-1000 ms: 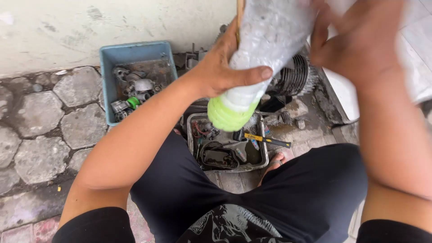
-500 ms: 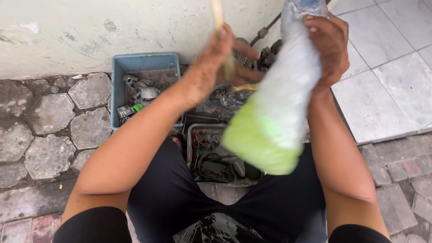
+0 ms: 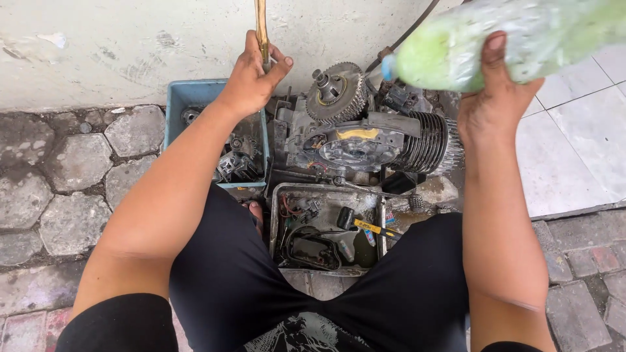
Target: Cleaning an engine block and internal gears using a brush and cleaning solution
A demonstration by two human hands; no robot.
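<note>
My right hand point(image 3: 490, 98) grips a clear plastic bottle point(image 3: 508, 42) of green liquid, tipped on its side with its blue cap end pointing left over a dirty motorcycle engine point(image 3: 365, 133). My left hand point(image 3: 251, 75) is closed round a thin wooden stick point(image 3: 261, 26) that stands upright near the wall, above the engine's left side. The engine lies on the ground with a toothed gear point(image 3: 336, 91) on top and cooling fins point(image 3: 430, 143) at its right.
A blue plastic tub point(image 3: 173, 104) of metal parts sits left of the engine. A grimy metal tray point(image 3: 329, 228) with tools and dark liquid lies between my knees. Paving stones lie at left, white tiles at right, a pale wall behind.
The bottle swung from upside-down in front of me to lying sideways at upper right, uncovering the engine. My left hand let go of the bottle and moved up with the stick.
</note>
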